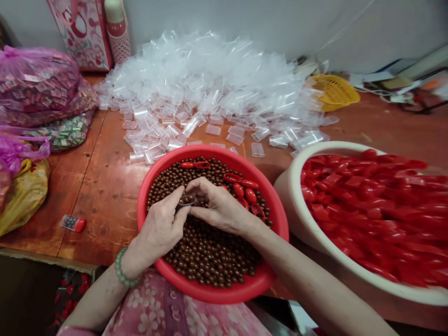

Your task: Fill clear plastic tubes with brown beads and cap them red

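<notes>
Over a red basin of small brown balls, both hands meet at a small clear container with brown balls inside. My left hand, with a green bead bracelet above it, grips the container from the left, thumb and fingers closed. My right hand pinches its other side between thumb and fingers. The fingers partly hide the container. Several red plastic pieces lie on the balls right of the hands, and another red piece lies behind them.
A white tub of red pieces stands at right. Behind the basin spreads a heap of clear plastic sleeves. Filled bags sit at left, near a filled tube with a red cap. A yellow basket lies at back right.
</notes>
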Demonstrator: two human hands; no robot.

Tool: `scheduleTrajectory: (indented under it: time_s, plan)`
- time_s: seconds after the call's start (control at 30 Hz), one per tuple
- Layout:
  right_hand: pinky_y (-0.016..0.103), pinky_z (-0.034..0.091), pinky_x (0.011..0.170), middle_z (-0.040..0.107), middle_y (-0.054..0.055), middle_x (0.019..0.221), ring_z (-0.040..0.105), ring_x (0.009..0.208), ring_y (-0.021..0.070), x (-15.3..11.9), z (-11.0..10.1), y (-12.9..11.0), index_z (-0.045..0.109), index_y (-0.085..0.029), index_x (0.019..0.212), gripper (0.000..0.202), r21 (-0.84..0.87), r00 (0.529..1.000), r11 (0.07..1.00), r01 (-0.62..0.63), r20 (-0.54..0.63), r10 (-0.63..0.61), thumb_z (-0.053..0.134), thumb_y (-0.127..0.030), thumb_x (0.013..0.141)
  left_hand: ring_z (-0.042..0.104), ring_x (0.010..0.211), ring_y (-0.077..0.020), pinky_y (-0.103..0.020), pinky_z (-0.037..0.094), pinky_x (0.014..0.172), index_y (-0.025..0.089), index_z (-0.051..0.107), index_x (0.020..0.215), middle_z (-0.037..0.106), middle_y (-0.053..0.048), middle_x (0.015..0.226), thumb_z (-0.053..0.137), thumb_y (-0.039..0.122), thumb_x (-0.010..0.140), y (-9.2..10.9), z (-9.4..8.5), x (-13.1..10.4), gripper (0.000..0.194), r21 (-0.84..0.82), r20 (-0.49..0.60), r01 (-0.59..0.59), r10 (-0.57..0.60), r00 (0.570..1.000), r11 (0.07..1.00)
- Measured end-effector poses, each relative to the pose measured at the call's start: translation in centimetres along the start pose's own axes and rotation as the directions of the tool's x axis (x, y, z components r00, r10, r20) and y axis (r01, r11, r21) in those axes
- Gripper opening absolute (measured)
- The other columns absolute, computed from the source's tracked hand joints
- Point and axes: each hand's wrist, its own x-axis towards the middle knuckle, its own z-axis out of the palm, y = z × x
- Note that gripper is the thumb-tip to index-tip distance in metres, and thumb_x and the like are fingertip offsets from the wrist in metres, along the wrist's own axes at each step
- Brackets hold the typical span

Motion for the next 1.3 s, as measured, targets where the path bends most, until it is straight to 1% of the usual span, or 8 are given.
scheduleTrajectory:
  time_s: [0.17, 0.3, 0.5, 0.63, 0.7, 0.9, 1.17, 1.3]
  plan:
    - [0.032, 0.055, 0.082, 0.068, 0.003, 0.1, 0.067, 0.091, 0.0167, -0.8, 0.1, -0.3, 0.054, -0.023, 0.109, 0.023, -0.132, 0.988, 0.98, 0.148, -0.015, -0.151, 0.056, -0.017, 0.087, 0.068, 0.103, -0.021, -0.034, 0.053, 0.094, 0.015, 0.06, 0.119, 0.072, -0.009, 0.113, 0.051, 0.017, 0.089, 0.2, -0.4, 0.2, 0.031, -0.053, 0.065, 0.1, -0.097, 0.993, 0.994]
    - [0.025, 0.053, 0.072, 0.068, 0.001, 0.088, 0.065, 0.078, 0.0137, -0.9, 0.0, -0.3, 0.056, -0.021, 0.098, 0.011, -0.192, 0.977, 0.96, 0.204, -0.021, -0.212, 0.057, -0.017, 0.088, 0.068, 0.101, -0.0187, -0.03, 0.051, 0.091, 0.018, 0.063, 0.113, 0.073, -0.006, 0.109, 0.051, 0.017, 0.089, 0.2, -0.8, 0.3, 0.026, -0.097, 0.099, 0.106, -0.096, 0.99, 0.99]
    - [0.024, 0.048, 0.059, 0.064, -0.001, 0.073, 0.06, 0.064, 0.0132, -1.2, -0.5, 0.1, 0.051, -0.021, 0.081, 0.013, -0.194, 0.995, 0.979, 0.062, -0.061, -0.075, 0.061, -0.025, 0.087, 0.067, 0.1, -0.0163, -0.028, 0.049, 0.092, 0.019, 0.066, 0.108, 0.073, -0.004, 0.107, 0.052, 0.018, 0.09, 0.0, -1.0, 0.6, 0.023, -0.179, 0.117, 0.143, -0.124, 0.985, 0.973]
    - [0.024, 0.05, 0.06, 0.066, -0.001, 0.077, 0.062, 0.065, 0.0135, -1.9, -2.3, -0.4, 0.057, -0.02, 0.093, 0.013, -0.18, 1.0, 0.984, -0.012, 0.003, 0.013, 0.065, -0.027, 0.086, 0.066, 0.098, -0.0162, -0.028, 0.049, 0.091, 0.019, 0.066, 0.107, 0.073, -0.004, 0.105, 0.055, 0.018, 0.089, -0.3, -1.1, 0.6, 0.021, -0.208, 0.09, 0.181, -0.166, 0.982, 0.961]
    - [0.025, 0.051, 0.062, 0.067, 0.0, 0.079, 0.063, 0.067, 0.014, -2.4, -3.7, -0.6, 0.059, -0.02, 0.097, 0.015, -0.242, 0.998, 0.969, -0.052, -0.056, 0.04, 0.065, -0.028, 0.086, 0.066, 0.098, -0.0163, -0.028, 0.05, 0.091, 0.018, 0.066, 0.107, 0.072, -0.005, 0.106, 0.055, 0.019, 0.089, -0.1, -1.4, 0.5, 0.021, -0.279, 0.094, 0.208, -0.189, 0.978, 0.937]
    - [0.027, 0.048, 0.063, 0.07, 0.003, 0.078, 0.063, 0.066, 0.0161, -4.3, -7.2, 0.0, 0.064, -0.019, 0.089, 0.008, -0.527, 0.941, 0.805, -0.272, -0.32, 0.108, 0.056, -0.022, 0.088, 0.066, 0.096, -0.0141, -0.023, 0.051, 0.086, 0.019, 0.065, 0.104, 0.071, -0.004, 0.104, 0.059, 0.019, 0.088, 1.5, -2.5, -0.4, 0.017, -0.368, 0.124, 0.094, -0.051, 0.991, 0.925]
    - [0.036, 0.047, 0.083, 0.07, 0.009, 0.094, 0.063, 0.091, 0.0249, -4.9, -5.8, 0.4, 0.064, -0.016, 0.095, 0.013, -0.746, 0.964, 0.618, -0.249, -0.129, 0.233, 0.059, -0.027, 0.09, 0.064, 0.088, -0.0123, -0.022, 0.049, 0.08, 0.02, 0.061, 0.101, 0.067, -0.001, 0.094, 0.057, 0.021, 0.09, 1.6, -1.7, 0.3, 0.012, -0.356, 0.197, 0.128, -0.06, 0.979, 0.926]
    - [0.04, 0.047, 0.08, 0.069, 0.012, 0.092, 0.061, 0.091, 0.0302, -4.3, -4.1, 0.2, 0.061, -0.014, 0.098, 0.018, -0.846, 0.956, 0.462, -0.265, -0.166, 0.244, 0.059, -0.03, 0.089, 0.065, 0.083, -0.0128, -0.024, 0.05, 0.079, 0.019, 0.063, 0.101, 0.067, -0.002, 0.091, 0.06, 0.024, 0.088, 1.5, -1.1, 0.5, 0.015, -0.434, 0.209, 0.201, -0.119, 0.971, 0.878]
